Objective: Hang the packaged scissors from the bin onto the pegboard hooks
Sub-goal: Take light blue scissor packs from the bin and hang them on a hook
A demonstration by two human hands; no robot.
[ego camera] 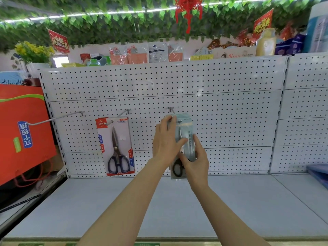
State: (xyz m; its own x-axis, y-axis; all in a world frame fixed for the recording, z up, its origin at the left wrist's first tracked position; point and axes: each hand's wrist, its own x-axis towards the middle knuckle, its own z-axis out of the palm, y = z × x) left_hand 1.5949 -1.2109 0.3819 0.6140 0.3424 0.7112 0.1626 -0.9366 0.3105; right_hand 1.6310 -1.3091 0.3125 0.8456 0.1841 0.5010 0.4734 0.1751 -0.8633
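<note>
- white pegboard (221, 96) fills the back wall; pale shelf (159, 206) runs below it.
- red-carded scissors pack (116, 146) hangs on the middle hook (124, 112), touching the board.
- pale blue scissors pack (183, 137) sits at the right hook (171, 110), held in front of the board; cannot tell if its hole is over the hook.
- left hand (166, 139): grip grasping the pack's upper left edge, thumb across the front.
- right hand (195, 158): grip grasping the pack's lower part.
- long bare hook (56, 118) sticks out at left.
</note>
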